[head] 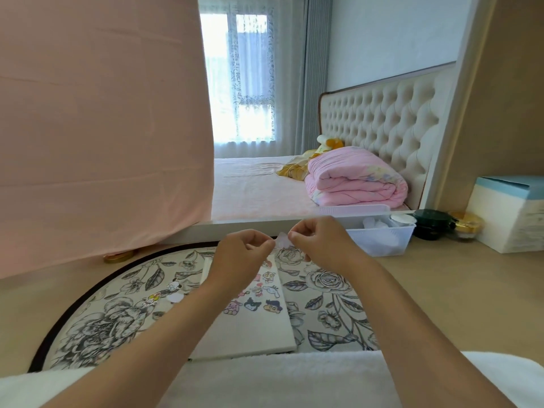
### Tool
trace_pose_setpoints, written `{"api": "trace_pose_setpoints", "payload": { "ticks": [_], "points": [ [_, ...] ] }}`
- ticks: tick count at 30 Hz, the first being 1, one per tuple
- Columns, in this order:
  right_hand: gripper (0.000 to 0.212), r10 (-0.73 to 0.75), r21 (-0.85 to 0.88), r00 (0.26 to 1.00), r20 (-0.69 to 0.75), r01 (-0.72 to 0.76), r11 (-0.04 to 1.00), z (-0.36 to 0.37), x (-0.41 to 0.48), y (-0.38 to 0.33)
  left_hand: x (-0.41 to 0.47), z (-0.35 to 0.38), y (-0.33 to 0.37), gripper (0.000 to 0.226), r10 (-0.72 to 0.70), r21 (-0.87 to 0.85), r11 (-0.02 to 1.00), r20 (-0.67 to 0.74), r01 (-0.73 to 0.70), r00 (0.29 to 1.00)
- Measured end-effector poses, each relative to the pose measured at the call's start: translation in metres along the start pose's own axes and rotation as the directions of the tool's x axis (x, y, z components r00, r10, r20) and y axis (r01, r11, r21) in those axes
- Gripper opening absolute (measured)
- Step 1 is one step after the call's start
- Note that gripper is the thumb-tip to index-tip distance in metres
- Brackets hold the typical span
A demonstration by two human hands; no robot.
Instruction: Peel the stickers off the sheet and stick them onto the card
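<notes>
A white card (250, 328) lies on a round floral mat (97, 325), with several cartoon stickers stuck across its upper half. Above the card's far end, my left hand (241, 254) and my right hand (318, 245) are raised close together. Both pinch a small pale sticker piece (282, 240) between their fingertips. Loose stickers (173, 285) and a small white backing scrap (174, 298) lie on the mat to the left of the card. The far part of the card is hidden behind my left hand.
A clear plastic bin (382, 240) stands just right of my hands. Dark and gold jars (432, 225) and a white-and-blue box (512, 216) sit at the right. A pink cloth (103, 128) hangs at the left, with a gold lid (119, 256) under it. A mirror shows a bed.
</notes>
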State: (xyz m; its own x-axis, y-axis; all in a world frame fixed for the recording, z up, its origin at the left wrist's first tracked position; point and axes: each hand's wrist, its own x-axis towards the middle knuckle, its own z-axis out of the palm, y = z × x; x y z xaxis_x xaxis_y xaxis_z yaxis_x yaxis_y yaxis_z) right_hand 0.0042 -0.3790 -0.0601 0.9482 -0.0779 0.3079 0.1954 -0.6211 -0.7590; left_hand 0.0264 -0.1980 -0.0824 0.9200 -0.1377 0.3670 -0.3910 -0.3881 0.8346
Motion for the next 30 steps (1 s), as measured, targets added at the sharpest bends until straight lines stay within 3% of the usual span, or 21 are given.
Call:
{"api": "trace_pose_setpoints", "payload": {
  "ticks": [5,9,12,19,22,26,30],
  "points": [
    [0.015,0.054,-0.07,0.975,-0.218,-0.071,0.995,-0.027,0.012,0.035,0.014,0.024,-0.001,0.011,0.0,0.064,0.998,0.018,-0.001,1.0],
    [0.013,0.045,-0.14,0.875,-0.483,-0.127,0.982,-0.034,0.019,0.052,0.018,0.035,-0.007,0.011,-0.027,0.02,0.999,0.049,0.026,0.998],
    [0.013,0.029,-0.206,0.829,-0.558,-0.172,0.963,-0.032,0.022,0.056,0.017,0.039,-0.009,0.011,-0.049,0.025,0.999,0.074,0.047,0.996],
    [0.017,0.091,-0.222,0.878,-0.469,-0.217,0.951,-0.026,0.025,0.064,0.014,0.04,-0.013,0.014,-0.083,-0.005,0.996,0.097,0.084,0.992],
    [0.016,-0.013,-0.233,0.917,-0.4,-0.087,0.969,-0.02,0.021,0.048,0.012,0.035,-0.012,0.017,-0.098,-0.028,0.994,0.1,0.101,0.99],
    [0.009,-0.154,-0.221,0.975,-0.159,0.116,0.968,0.0,0.011,0.014,0.007,0.019,-0.008,0.02,-0.134,-0.066,0.988,0.074,0.139,0.988],
    [0.019,-0.249,-0.253,0.967,0.05,0.254,0.934,0.022,0.0,-0.014,-0.004,-0.006,-0.01,0.017,-0.2,-0.094,0.974,0.053,0.204,0.978]
  ]
}}
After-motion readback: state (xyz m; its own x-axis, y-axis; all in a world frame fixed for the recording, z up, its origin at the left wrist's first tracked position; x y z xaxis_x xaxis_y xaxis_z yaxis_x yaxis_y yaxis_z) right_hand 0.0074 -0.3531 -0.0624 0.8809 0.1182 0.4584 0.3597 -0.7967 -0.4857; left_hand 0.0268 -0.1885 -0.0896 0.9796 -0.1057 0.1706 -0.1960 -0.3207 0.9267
